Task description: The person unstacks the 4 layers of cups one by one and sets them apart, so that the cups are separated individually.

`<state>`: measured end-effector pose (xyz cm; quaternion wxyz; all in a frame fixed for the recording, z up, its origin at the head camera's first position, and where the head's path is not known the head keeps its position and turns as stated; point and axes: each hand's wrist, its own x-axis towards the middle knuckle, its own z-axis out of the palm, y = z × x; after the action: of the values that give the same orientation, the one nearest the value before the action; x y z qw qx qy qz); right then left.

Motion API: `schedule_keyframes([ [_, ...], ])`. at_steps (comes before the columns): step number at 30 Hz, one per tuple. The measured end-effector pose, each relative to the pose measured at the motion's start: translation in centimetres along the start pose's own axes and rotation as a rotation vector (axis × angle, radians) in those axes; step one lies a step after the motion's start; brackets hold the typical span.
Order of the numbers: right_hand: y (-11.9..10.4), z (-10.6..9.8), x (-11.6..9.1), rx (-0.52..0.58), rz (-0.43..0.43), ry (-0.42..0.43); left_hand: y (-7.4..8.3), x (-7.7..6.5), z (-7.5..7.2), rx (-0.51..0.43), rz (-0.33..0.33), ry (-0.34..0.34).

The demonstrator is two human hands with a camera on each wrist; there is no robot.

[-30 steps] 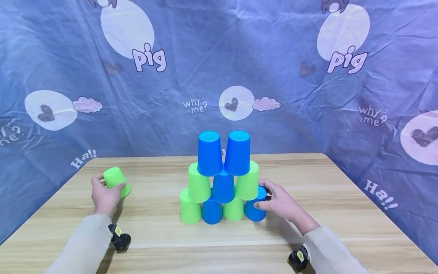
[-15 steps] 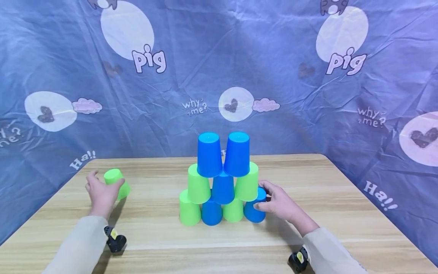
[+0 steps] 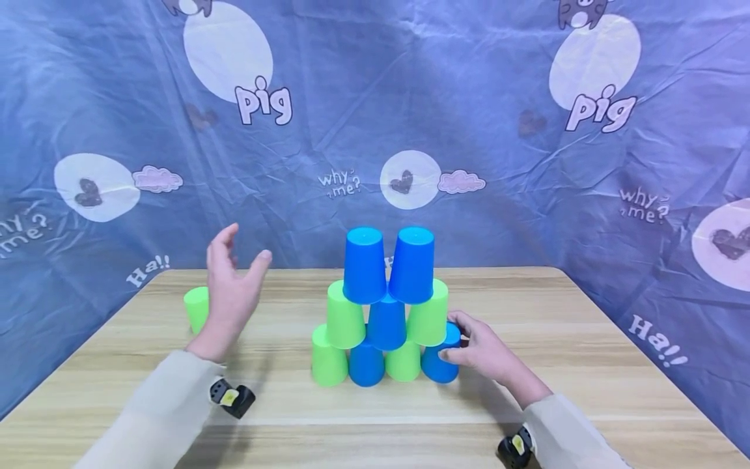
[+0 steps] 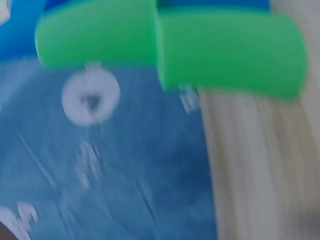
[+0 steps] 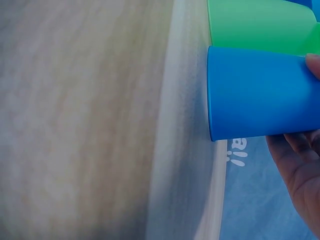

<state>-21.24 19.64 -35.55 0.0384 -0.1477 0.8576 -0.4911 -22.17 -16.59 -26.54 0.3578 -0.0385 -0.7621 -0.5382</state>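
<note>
Long, plain-looking off-white sleeves clothe the person's arms, the left sleeve (image 3: pixel 158 410) and right sleeve (image 3: pixel 568 431) ending at the wrists. A compact black left camera (image 3: pixel 243 402) and matching right camera (image 3: pixel 508 454) each bear a yellow patch (image 3: pixel 230 397).

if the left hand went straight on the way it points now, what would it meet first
Most likely the patterned blue backdrop: in the head view the left hand points up toward it and nothing shows in between, though how far off it hangs is unclear.
</note>
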Motion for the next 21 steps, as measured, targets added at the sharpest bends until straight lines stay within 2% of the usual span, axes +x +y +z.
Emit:
schedule_keyframes([
  [4,0.1,0.1,0.1,0.001,0.004,0.001,2.1,-0.8,1.4,-0.080,0.025,-0.132],
  [8,0.1,0.1,0.1,-0.007,0.003,0.003,3.7,-1.6,2.6,-0.171,-0.007,-0.295],
  [12,0.1,0.1,0.1,-0.004,0.001,0.005,4.7,-2.4,3.9,-0.202,-0.061,-0.442],
  [15,0.1,0.0,0.1,0.002,0.000,0.006,5.3,-3.0,4.8,-0.229,-0.088,-0.474],
  [21,0.1,0.0,0.1,0.008,0.002,0.002,5.7,-3.9,6.2,-0.266,-0.096,-0.438],
])
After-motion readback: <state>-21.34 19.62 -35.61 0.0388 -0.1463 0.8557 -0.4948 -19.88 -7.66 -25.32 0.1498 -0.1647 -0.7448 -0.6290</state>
